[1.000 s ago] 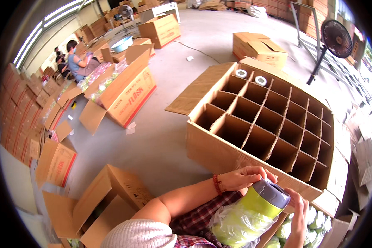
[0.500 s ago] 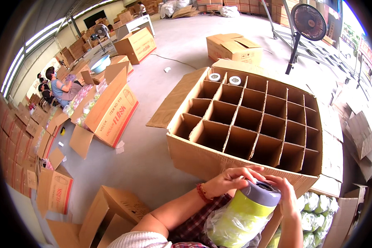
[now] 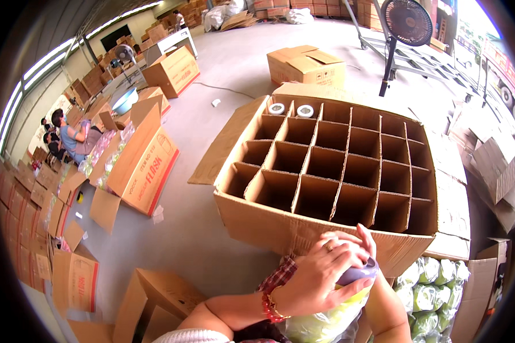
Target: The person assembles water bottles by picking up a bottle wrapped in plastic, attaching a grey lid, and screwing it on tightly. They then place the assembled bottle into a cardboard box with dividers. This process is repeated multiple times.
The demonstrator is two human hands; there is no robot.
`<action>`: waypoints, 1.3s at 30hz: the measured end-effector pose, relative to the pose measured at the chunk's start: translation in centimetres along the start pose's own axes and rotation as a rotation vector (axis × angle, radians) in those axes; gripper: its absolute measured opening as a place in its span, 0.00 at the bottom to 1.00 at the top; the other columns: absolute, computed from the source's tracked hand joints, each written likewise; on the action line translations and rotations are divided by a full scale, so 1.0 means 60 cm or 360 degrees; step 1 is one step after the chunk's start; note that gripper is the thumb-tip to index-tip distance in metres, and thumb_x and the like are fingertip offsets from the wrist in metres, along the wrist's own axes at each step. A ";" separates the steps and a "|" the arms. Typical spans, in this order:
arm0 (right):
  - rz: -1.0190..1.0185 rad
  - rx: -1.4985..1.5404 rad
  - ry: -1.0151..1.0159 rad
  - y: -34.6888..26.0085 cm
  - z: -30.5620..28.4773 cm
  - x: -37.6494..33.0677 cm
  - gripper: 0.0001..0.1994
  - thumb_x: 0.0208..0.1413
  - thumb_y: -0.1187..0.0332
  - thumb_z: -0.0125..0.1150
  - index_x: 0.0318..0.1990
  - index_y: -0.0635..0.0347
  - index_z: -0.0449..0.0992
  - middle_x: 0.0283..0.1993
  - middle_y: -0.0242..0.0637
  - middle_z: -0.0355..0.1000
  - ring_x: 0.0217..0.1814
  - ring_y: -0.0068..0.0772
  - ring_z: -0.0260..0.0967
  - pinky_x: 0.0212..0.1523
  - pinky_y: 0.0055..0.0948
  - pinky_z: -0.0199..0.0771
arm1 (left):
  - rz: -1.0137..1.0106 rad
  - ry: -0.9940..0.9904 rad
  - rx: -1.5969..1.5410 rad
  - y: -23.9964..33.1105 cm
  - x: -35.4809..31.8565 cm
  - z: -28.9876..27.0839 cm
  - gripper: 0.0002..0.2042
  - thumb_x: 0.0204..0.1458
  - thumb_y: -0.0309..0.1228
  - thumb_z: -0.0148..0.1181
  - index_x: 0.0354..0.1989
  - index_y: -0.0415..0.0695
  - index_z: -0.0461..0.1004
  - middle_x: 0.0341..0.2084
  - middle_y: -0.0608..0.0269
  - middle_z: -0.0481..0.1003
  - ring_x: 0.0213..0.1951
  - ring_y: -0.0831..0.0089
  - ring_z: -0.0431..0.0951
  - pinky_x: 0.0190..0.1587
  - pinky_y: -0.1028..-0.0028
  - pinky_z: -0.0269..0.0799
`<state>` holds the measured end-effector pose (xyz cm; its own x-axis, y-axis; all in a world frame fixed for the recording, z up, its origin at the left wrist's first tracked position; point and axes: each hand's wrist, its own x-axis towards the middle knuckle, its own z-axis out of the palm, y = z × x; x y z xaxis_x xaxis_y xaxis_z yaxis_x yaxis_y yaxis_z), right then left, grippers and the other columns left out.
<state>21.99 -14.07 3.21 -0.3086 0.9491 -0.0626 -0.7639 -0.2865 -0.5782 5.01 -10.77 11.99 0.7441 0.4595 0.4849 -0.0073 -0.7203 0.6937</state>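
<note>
Left hand (image 3: 317,271) closed over the purple lid of a green plastic-wrapped flask (image 3: 326,320), right hand hidden beneath, just before the near wall of the brown divided cardboard carton (image 3: 303,226); best kept upright, squarely over 1 empty cell.

Bright daylight; fisheye-bent edges; dark vignette

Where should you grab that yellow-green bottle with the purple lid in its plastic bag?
Probably from above, by the purple lid of the yellow-green bottle: it stands nearly upright, and the left hand already cups that narrower, firmer top; the bagged body looks slippery.
</note>
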 end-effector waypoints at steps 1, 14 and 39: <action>0.0038 -0.0205 0.0188 -0.010 0.020 -0.012 0.37 0.59 0.41 0.37 0.59 0.71 0.65 0.60 0.49 0.67 0.63 0.43 0.63 0.67 0.39 0.56 | 0.0031 -0.0054 -0.0148 -0.009 0.002 -0.008 0.17 0.53 0.41 0.63 0.42 0.43 0.71 0.43 0.58 0.73 0.51 0.62 0.72 0.62 0.59 0.58; -0.0396 -0.1712 0.0391 -0.067 0.171 -0.125 0.17 0.59 0.62 0.57 0.49 0.66 0.77 0.52 0.43 0.73 0.56 0.38 0.69 0.62 0.33 0.62 | 0.0055 -0.0062 -0.1563 -0.050 -0.054 0.001 0.12 0.56 0.40 0.61 0.37 0.44 0.71 0.41 0.62 0.64 0.47 0.70 0.65 0.59 0.65 0.56; 0.0136 -0.3478 0.0469 -0.081 0.388 -0.260 0.19 0.48 0.53 0.64 0.37 0.62 0.76 0.30 0.43 0.77 0.36 0.43 0.76 0.36 0.37 0.74 | 0.0086 0.0283 -0.0804 0.166 -0.099 0.021 0.09 0.58 0.28 0.54 0.27 0.38 0.68 0.29 0.62 0.69 0.34 0.73 0.69 0.39 0.74 0.66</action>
<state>17.33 -30.51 25.93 -0.0664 0.9934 -0.0940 0.9536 0.0354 -0.2991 1.33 -21.32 15.35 0.6097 0.5412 0.5791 -0.3953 -0.4256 0.8140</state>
